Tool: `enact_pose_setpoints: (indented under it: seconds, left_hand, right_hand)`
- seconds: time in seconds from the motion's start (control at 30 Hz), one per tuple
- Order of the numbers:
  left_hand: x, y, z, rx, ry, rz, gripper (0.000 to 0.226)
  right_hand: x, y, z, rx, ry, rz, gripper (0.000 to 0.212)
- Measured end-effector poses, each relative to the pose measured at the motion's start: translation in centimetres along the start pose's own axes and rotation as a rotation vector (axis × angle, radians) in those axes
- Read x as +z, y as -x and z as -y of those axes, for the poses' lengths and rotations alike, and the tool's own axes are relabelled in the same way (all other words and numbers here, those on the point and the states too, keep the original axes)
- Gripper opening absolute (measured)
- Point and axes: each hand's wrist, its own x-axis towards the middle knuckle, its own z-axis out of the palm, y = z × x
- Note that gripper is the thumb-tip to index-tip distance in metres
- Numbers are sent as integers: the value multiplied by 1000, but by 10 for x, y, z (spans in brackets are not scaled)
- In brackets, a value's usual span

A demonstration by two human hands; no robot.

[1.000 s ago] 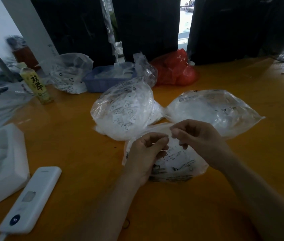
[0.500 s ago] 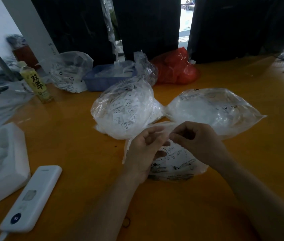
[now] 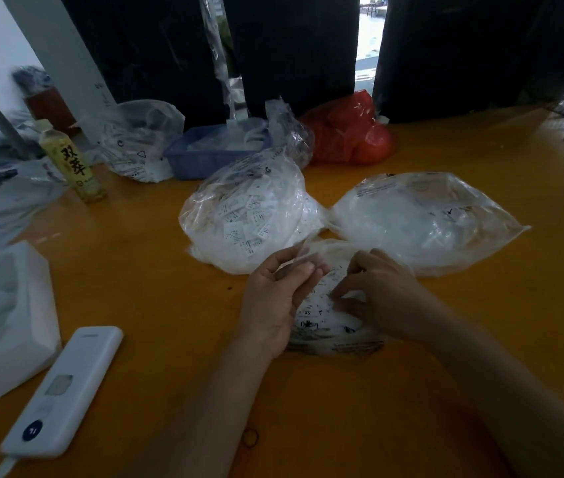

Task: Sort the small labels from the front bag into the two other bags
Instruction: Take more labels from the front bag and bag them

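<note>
Head view: our left hand (image 3: 275,298) pinches the front bag (image 3: 329,315) rim; our right hand (image 3: 377,294) curls inside, seemingly pinching labels.

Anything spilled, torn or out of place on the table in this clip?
Nothing stands out. The labels stay inside the front bag and the two bags behind it; none lie loose on the table. Left hand holds the bag's mouth up while the right hand reaches in.
</note>
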Motion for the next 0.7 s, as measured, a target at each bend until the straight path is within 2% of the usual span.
enact_pose_setpoints:
  seconds: [0.1,0.2,0.27,0.33,0.43,0.63,0.7]
  left_hand:
    - [1,0,-2,-1,30,1,9]
    - [2,0,-2,-18,23,-16,9]
    - [1,0,-2,-26,-47,-37,10]
    - [2,1,-2,-28,-137,-75,11]
    - [1,2,-1,-11,-139,-101,8]
    - [2,1,-1,-24,8,-66,19]
    - [3,1,0,-17,18,-56,19]
  right_hand:
    - [-4,2,2,8,-123,-127,21]
    - [-10,7,5,119,-366,-294,12]
    - [-14,7,7,148,-462,-388,15]
    - [-17,7,9,206,-493,-439,23]
    - [-16,5,7,325,-612,-472,9]
    - [-16,4,6,384,-891,-494,53]
    - [-16,4,7,387,-930,-485,58]
